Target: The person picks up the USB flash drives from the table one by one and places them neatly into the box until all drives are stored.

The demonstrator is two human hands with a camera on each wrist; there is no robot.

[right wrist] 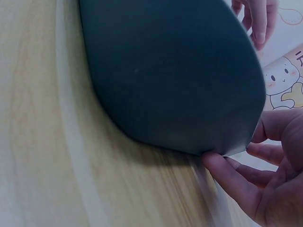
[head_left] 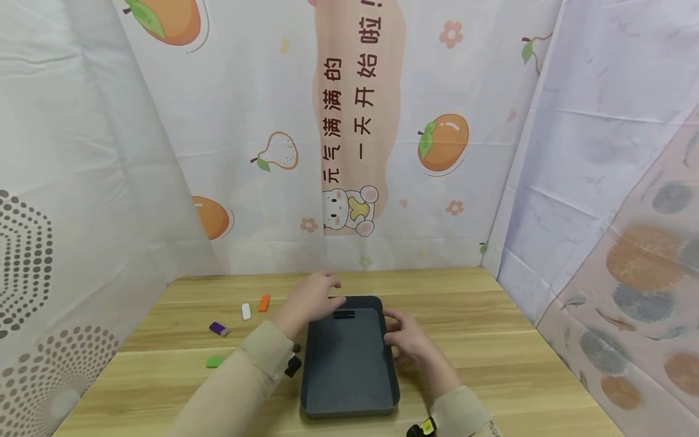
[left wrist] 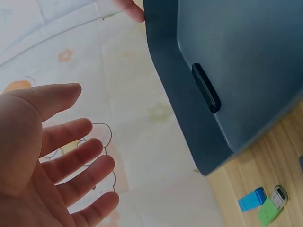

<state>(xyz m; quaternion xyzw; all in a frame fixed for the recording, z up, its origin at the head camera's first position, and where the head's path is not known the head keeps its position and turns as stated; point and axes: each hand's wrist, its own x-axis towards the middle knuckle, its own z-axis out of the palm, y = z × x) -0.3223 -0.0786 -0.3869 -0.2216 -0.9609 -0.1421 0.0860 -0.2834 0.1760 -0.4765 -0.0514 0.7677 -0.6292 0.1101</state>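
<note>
A dark grey rectangular tray [head_left: 349, 364] lies in front of me with its open side up. My right hand [head_left: 409, 340] grips its right side near the far end. In the right wrist view, the thumb and fingers [right wrist: 232, 182] hold the tray's edge. A small black USB stick [head_left: 344, 314] is inside, by the far wall. Over the tray's far left corner hovers my left hand [head_left: 314, 298], its fingers spread loosely. The left wrist view shows that palm with nothing in it, apart from the tray wall [left wrist: 175, 94].
Left of the tray, a purple USB stick [head_left: 219, 329], a white one [head_left: 246, 311], an orange one [head_left: 264, 303] and a green one [head_left: 215, 361] lie scattered on the wooden table [head_left: 469, 315]. A blue stick [left wrist: 252, 199] shows in the left wrist view. Printed curtains [head_left: 262, 206] hang around the table.
</note>
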